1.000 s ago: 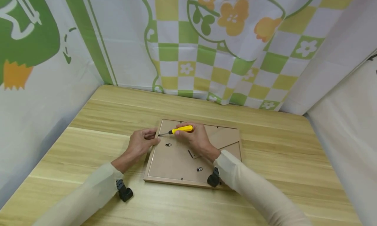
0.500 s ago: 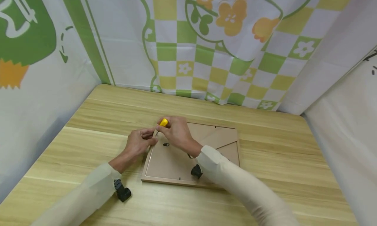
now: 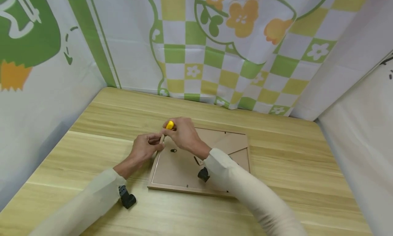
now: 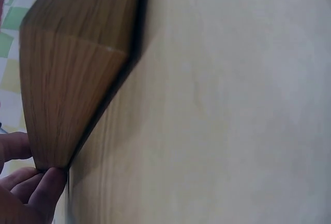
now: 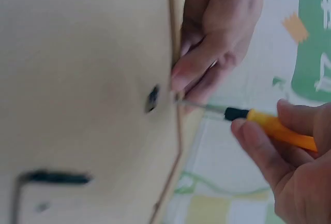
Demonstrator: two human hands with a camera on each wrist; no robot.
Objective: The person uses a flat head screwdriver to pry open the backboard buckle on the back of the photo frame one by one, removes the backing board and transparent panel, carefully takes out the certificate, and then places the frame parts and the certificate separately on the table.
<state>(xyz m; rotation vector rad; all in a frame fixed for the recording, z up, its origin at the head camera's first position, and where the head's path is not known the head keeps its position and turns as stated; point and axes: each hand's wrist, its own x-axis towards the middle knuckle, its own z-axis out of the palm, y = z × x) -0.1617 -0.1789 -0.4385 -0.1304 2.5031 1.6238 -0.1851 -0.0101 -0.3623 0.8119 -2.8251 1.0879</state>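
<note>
A picture frame (image 3: pixel 175 171) lies face down on the table, its brown backing up. My left hand (image 3: pixel 144 149) grips its left edge, thumb on top and fingers along the outer side. In the left wrist view those fingers pinch the wood-grained frame side (image 4: pixel 67 89). My right hand (image 3: pixel 185 137) holds a screwdriver (image 5: pixel 279 129) with a yellow handle, tilted steeply. Its tip meets the frame's inner edge right by my left thumb. A small black hanging ring (image 3: pixel 173 150) sits on the backing close by. My right hand and sleeve hide part of the frame.
The wooden table (image 3: pixel 294 167) extends around the frame. A patterned curtain (image 3: pixel 208 55) hangs along the back edge, with white cloth walls at both sides. Dark metal tabs (image 3: pixel 225 132) line the frame's inner edge.
My right hand has moved left to the frame's edge and turned the screwdriver from lying nearly flat to steep. In the last half second it rises slightly. My left hand keeps its grip.
</note>
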